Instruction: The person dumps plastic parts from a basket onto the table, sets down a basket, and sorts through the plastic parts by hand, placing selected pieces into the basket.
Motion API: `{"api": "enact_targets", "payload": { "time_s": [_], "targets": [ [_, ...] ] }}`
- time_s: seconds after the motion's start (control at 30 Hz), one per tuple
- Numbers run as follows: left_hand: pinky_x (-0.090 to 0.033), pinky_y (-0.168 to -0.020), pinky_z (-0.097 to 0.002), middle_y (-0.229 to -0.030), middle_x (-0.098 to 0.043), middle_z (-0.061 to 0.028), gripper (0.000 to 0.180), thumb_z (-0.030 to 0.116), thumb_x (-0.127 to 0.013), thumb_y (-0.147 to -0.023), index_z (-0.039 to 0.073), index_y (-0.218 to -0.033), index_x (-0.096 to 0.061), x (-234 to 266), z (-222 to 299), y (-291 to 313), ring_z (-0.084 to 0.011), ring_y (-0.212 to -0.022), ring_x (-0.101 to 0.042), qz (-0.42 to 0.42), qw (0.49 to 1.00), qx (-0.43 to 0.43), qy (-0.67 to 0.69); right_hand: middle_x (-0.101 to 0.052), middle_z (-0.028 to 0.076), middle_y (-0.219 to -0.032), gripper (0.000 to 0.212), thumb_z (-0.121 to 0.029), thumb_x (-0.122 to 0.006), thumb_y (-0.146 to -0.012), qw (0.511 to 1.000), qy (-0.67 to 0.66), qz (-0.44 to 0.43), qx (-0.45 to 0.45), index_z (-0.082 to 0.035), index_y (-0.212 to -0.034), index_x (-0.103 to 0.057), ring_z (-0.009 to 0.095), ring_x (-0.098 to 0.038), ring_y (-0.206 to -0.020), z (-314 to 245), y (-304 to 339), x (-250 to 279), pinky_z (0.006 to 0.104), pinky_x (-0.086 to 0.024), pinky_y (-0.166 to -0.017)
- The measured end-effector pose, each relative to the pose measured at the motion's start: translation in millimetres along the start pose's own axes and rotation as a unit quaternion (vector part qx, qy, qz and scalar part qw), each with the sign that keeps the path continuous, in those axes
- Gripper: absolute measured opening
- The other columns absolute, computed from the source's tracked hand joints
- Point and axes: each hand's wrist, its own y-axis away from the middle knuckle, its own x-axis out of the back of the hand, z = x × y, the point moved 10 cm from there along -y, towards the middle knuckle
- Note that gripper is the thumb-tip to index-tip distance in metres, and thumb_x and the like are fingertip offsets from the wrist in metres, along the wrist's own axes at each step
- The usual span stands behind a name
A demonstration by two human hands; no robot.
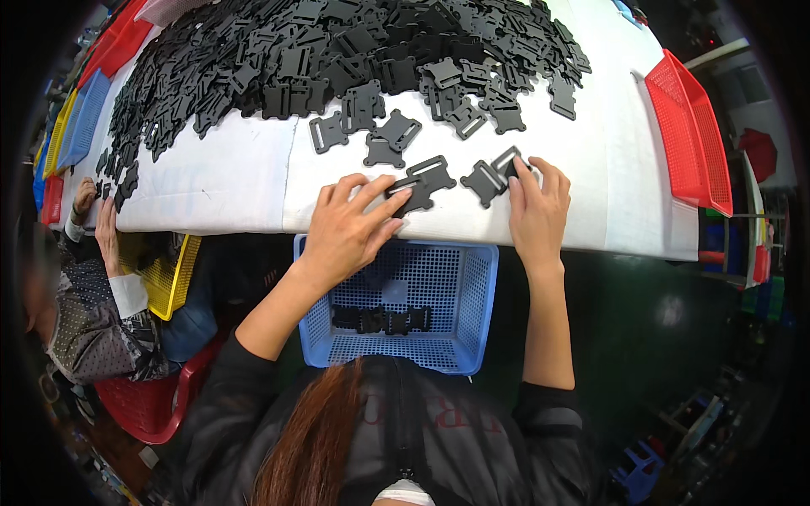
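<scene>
In the head view, two hands work over one white counter [211,190]. The left hand [350,221] is at 10 o'clock from the middle, its fingers parted and bent. Their tips touch the left side of one black buckle [417,201]; whether they grip it, I cannot tell. A second buckle [437,174] overlaps that one at its 1 o'clock.

The right hand [542,207] is at 2 o'clock, thumb and index finger closed on one tilted buckle [507,158]. Just beside that, toward 8 o'clock, lies another buckle [483,183], touching or overlapped by it. That makes four buckles at the hands, two to each.

Beyond them, four loose buckles [384,153] lie in an overlapping cluster at 12 o'clock. Behind spreads one heap of buckles [337,51], from 10 to 1 o'clock, too many to count.

One blue basket [484,312] sits at 6 o'clock, below the counter's edge, with a row of about four buckles inside; overlap blurs the count. One red basket [688,135] stands at 2 o'clock. At 9 o'clock, another person's two hands [108,236] are at the counter's edge, above one yellow basket [179,278]. One red chair [156,409] is at 8 o'clock.
</scene>
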Motion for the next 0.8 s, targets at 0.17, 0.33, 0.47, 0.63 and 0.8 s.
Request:
{"api": "enact_targets", "payload": {
  "time_s": [0.17,0.33,0.47,0.63,0.8],
  "targets": [
    [-0.033,-0.105,-0.0449,-0.135,-0.049,-0.0104,0.049,0.018,-0.063,-0.085,0.006,-0.132,-0.05,-25,19,-20,-0.0293,-0.129,-0.041,-0.011,0.999,-0.024,0.034,-0.041,0.017,-0.141,0.048,-0.025,-0.057,-0.091,0.996,-0.02,-0.089,0.009,-0.007,-0.134,-0.047,0.04,-0.032,-0.134,-31,3,-35,0.0568,-0.023,-0.108],
    [-0.03,-0.109,-0.048,-0.141,-0.044,-0.012,0.051,0.02,-0.061,-0.088,0.006,-0.135,-0.047,-33,29,3,-0.0297,-0.134,-0.037,-0.09,0.99,-0.063,0.091,-0.042,0.015,-0.141,0.046,-0.022,-0.061,-0.088,0.986,-0.055,-0.15,0.042,-0.009,-0.131,-0.052,0.038,-0.033,-0.134,-59,40,-31,0.0547,-0.025,-0.108],
    [-0.044,-0.098,-0.0412,-0.118,-0.061,-0.0131,0.032,0.009,-0.065,-0.082,0.005,-0.113,-0.063,10,18,18,-0.0308,-0.115,-0.056,-0.021,0.971,-0.059,0.229,-0.059,0.009,-0.118,0.03,-0.012,-0.065,-0.081,0.973,-0.179,-0.13,0.059,-0.007,-0.11,-0.064,0.028,-0.052,-0.114,-89,43,-2,0.0457,-0.037,-0.098],
    [-0.042,-0.098,-0.0439,-0.121,-0.059,-0.0137,0.034,0.007,-0.064,-0.081,0.003,-0.115,-0.061,11,-22,-21,-0.0314,-0.115,-0.054,0.111,0.993,0.042,0.009,-0.058,0.008,-0.122,0.04,0.001,-0.055,-0.08,0.98,-0.091,-0.029,0.173,-0.007,-0.118,-0.06,0.029,-0.05,-0.119,-120,-44,-39,0.0468,-0.037,-0.099],
    [-0.038,-0.101,-0.0475,-0.123,-0.057,-0.0129,0.036,0.01,-0.064,-0.083,0.002,-0.118,-0.058,10,-25,13,-0.0311,-0.12,-0.05,0.054,0.997,0.054,0.021,-0.059,0.006,-0.121,0.042,0.002,-0.056,-0.075,0.978,0.036,-0.063,0.193,-0.008,-0.115,-0.062,0.028,-0.05,-0.118,-100,-40,-55,0.0534,-0.033,-0.101]
  ]
}}
